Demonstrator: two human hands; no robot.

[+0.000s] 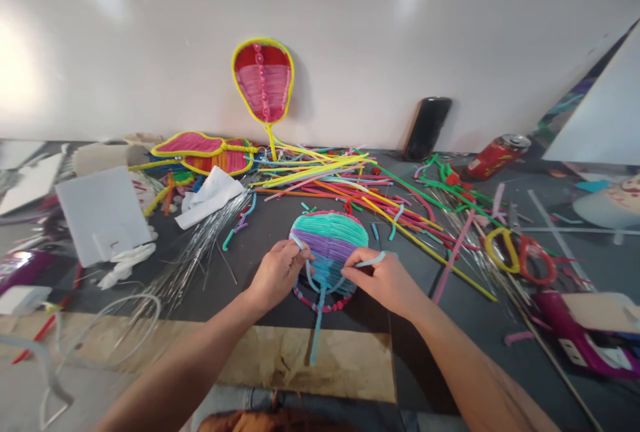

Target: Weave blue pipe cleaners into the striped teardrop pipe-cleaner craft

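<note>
Here, both hands point(280, 272) point(379, 280) pinch-tight on a pale-blue pipe cleaner point(371, 261), illegible lettering on a red can point(499, 155).

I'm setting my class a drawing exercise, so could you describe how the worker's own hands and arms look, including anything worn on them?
The left hand and right hand are ungloved, with no ring visible. The left forearm and right forearm are bare, with no watch or bracelet visible. No sleeve shows.
</note>
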